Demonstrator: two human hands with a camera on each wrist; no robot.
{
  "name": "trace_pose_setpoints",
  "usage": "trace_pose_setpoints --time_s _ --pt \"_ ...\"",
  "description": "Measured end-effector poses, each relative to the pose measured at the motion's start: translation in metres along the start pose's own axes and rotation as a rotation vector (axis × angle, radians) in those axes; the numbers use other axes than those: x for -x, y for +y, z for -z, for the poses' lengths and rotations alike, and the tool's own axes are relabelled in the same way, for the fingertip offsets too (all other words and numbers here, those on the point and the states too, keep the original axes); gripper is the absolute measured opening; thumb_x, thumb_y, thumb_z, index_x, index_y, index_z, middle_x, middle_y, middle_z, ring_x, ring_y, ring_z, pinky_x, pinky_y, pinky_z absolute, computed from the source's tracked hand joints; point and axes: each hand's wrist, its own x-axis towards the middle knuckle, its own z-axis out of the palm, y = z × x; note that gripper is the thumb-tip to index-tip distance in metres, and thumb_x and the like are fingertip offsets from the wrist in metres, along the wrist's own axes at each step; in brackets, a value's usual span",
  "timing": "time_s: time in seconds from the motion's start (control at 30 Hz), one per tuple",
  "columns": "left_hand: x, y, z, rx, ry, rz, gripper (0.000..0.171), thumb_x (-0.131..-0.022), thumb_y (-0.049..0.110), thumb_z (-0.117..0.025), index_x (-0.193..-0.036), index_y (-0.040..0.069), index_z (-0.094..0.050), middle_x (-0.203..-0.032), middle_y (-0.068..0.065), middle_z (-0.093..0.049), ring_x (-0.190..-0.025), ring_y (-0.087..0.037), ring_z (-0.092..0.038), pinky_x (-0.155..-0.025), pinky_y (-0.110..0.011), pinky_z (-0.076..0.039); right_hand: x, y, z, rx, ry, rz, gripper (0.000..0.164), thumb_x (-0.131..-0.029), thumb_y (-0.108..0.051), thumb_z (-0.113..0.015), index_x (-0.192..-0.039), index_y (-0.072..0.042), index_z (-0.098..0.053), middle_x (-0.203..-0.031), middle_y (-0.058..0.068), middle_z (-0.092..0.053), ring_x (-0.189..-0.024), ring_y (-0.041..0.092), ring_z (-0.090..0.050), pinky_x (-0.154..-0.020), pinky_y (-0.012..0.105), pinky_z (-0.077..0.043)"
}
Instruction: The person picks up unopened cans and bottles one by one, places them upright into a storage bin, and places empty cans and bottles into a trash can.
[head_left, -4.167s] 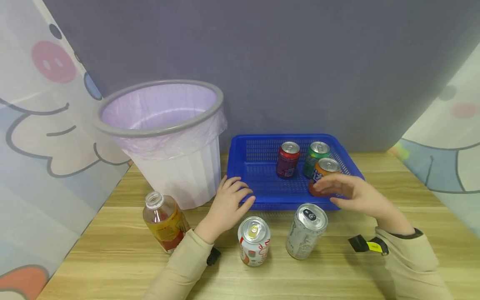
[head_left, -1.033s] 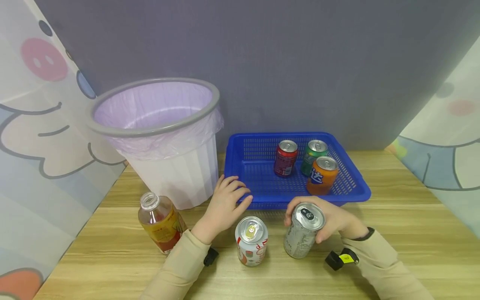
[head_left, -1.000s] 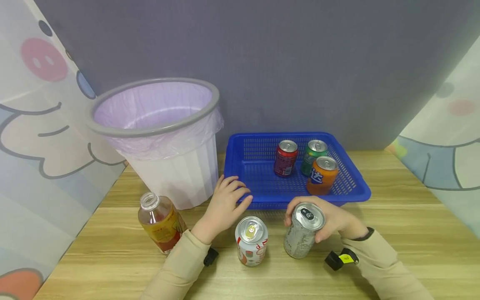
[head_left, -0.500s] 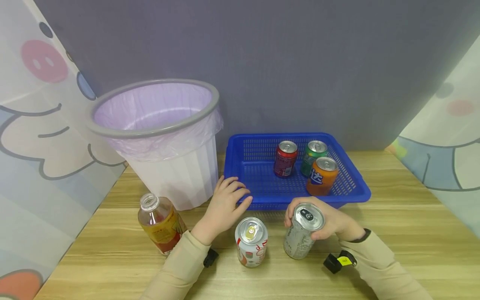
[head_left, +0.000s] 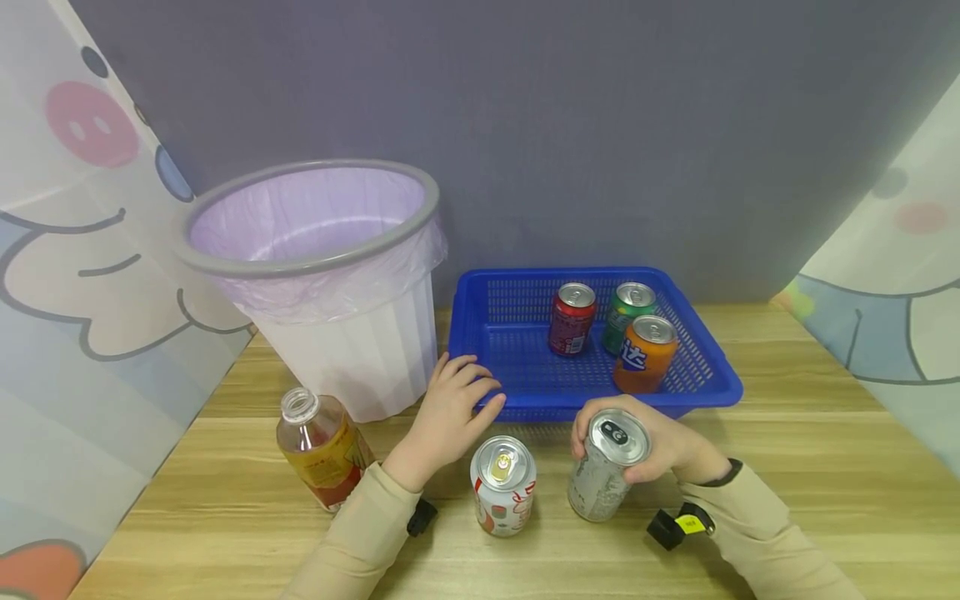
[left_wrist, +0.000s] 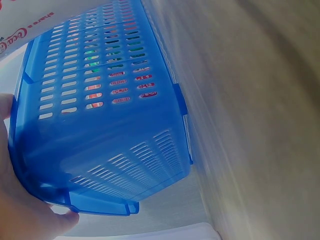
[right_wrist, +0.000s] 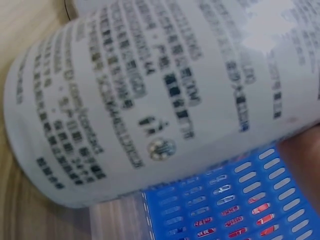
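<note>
My right hand (head_left: 663,442) grips a silver drink can (head_left: 606,475), fingers round its far side and thumb on its right. The can is upright in front of the basket; its small printed text fills the right wrist view. My left hand (head_left: 448,408) holds the front left corner of the blue plastic basket (head_left: 525,398); in the left wrist view its fingers (left_wrist: 65,220) bend over the basket rim. Between the hands stands a white-and-red cola can (head_left: 504,492). Inside the basket stand a red-purple can (head_left: 572,327), a green can (head_left: 621,321) and an orange can (head_left: 641,367).
A white bin (head_left: 360,350) with a grey rim and purple liner stands behind my left hand. An uncapped bottle (head_left: 326,454) with red-brown contents and a yellow label stands left of my left forearm. A grey panel (head_left: 525,150) rises behind the wooden table (head_left: 795,433).
My right hand has come down from beside the orange can and taken hold of the silver can. The left hand stays on the basket corner. Over the last second almost nothing moves.
</note>
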Motion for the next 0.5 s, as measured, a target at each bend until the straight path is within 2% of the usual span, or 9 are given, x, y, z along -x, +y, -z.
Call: trace_pose_setpoints --time_s 0.27,0.5 --pt "0.0003 -0.0001 -0.0002 0.004 -0.001 0.003 0.026 -0.094 0.035 -0.051 -0.095 0.016 -0.070 -0.104 0.000 -0.065 -0.120 -0.029 -0.049 -0.105 -0.063 -0.028 -0.0001 -0.0005 0.0002 -0.002 -0.002 -0.001 0.038 -0.085 -0.016 -0.061 -0.106 0.011 -0.045 -0.095 0.023 -0.053 -0.094 0.029 -0.057 -0.083 0.039 -0.052" --pt "0.0000 0.0004 0.0000 0.012 -0.009 0.012 0.027 -0.094 0.035 -0.050 -0.096 0.016 -0.069 -0.104 0.000 -0.065 -0.121 -0.029 -0.049 -0.107 -0.062 -0.026 0.0003 -0.0011 0.0002 0.009 0.002 -0.008 0.040 -0.086 -0.021 -0.060 -0.108 0.009 -0.046 -0.096 0.022 -0.054 -0.094 0.029 -0.057 -0.083 0.039 -0.052"
